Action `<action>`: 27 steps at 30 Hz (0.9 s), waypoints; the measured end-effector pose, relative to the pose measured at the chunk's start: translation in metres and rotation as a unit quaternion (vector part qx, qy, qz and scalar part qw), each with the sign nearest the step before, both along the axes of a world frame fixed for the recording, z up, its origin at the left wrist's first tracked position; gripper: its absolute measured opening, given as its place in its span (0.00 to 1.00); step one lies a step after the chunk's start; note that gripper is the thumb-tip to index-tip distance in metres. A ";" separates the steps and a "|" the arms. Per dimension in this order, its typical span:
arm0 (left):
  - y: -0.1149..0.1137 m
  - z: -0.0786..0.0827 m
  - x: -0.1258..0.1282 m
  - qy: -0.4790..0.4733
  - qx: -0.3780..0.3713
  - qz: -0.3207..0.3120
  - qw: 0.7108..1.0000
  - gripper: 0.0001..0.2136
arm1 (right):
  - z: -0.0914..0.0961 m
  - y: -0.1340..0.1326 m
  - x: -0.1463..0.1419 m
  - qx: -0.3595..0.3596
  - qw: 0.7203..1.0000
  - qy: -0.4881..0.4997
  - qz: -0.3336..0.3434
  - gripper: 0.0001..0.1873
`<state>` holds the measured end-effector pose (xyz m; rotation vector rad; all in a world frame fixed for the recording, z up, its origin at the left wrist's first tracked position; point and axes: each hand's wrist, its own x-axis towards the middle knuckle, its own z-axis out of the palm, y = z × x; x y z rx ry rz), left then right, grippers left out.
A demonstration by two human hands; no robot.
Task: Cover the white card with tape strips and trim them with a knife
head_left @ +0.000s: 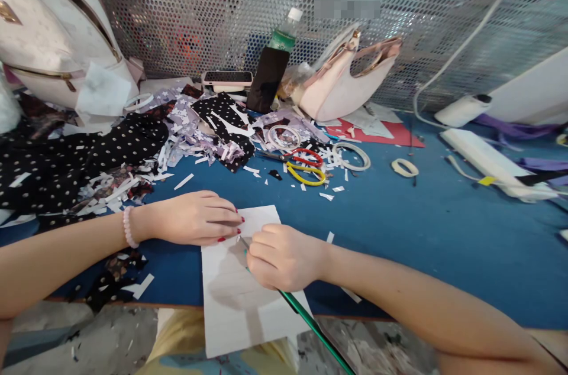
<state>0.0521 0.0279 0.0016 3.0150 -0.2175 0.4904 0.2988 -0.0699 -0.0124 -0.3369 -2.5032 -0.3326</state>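
A sheet of white paper or thin card (235,316) lies at the table's front edge, its lower part jutting out over my lap. My left hand (199,218) rests palm down on its upper left part, fingers stretched out and fingertips pressing on the sheet. Closed in a fist, my right hand (284,256) grips a long slim green tool (317,330) with a thin metal tip. That tip touches or nearly touches the sheet just beside my left fingertips; its exact kind is not clear. A tiny white speck shows near the tip.
Scissors with red and yellow handles (306,174), tape rolls (404,168) and paper scraps lie beyond my hands. Polka-dot fabric (133,144) is heaped at left. A phone (267,79) leans on a bottle (284,38), near a handbag (328,91) and backpack (39,32).
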 end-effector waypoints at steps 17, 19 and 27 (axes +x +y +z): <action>-0.003 -0.002 -0.005 -0.063 -0.002 0.002 0.998 0.10 | 0.003 0.003 -0.001 -0.001 0.999 -0.013 -0.029 0.23; -0.002 -0.001 -0.003 -0.069 -0.006 0.022 0.997 0.12 | 0.003 0.002 -0.001 -0.001 1.000 -0.013 -0.029 0.22; 0.000 -0.003 -0.002 -0.046 -0.021 0.058 0.997 0.08 | 0.000 0.002 0.000 -0.005 0.999 -0.023 -0.039 0.20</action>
